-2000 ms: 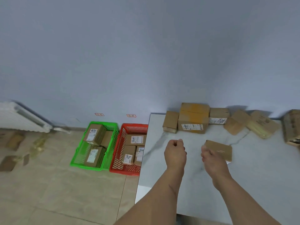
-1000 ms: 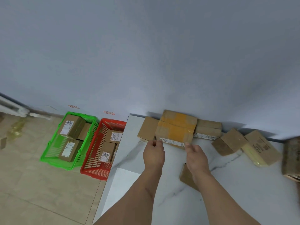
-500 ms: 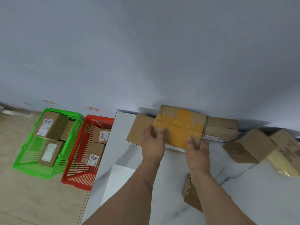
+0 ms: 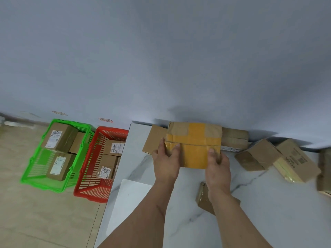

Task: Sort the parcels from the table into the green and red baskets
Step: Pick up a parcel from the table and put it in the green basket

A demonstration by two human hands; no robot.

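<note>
A large cardboard parcel with yellow tape [image 4: 194,144] stands at the back of the white marble table [image 4: 268,212], tipped toward me. My left hand [image 4: 165,163] grips its left side and my right hand [image 4: 217,167] grips its lower right corner. On the floor to the left stand a green basket [image 4: 28,174] and a red basket [image 4: 86,190], each holding several labelled parcels.
A flat parcel [image 4: 154,140] lies behind the held one on the left, another [image 4: 234,139] on the right. More parcels [image 4: 258,154] [image 4: 295,159] line the wall at the right. A small flat parcel [image 4: 202,197] lies under my right forearm. The wall is directly behind.
My right hand let go of the small flat parcel, which now lies on the table. Both hands reached to the yellow-taped parcel, took hold of it and tipped it toward me.
</note>
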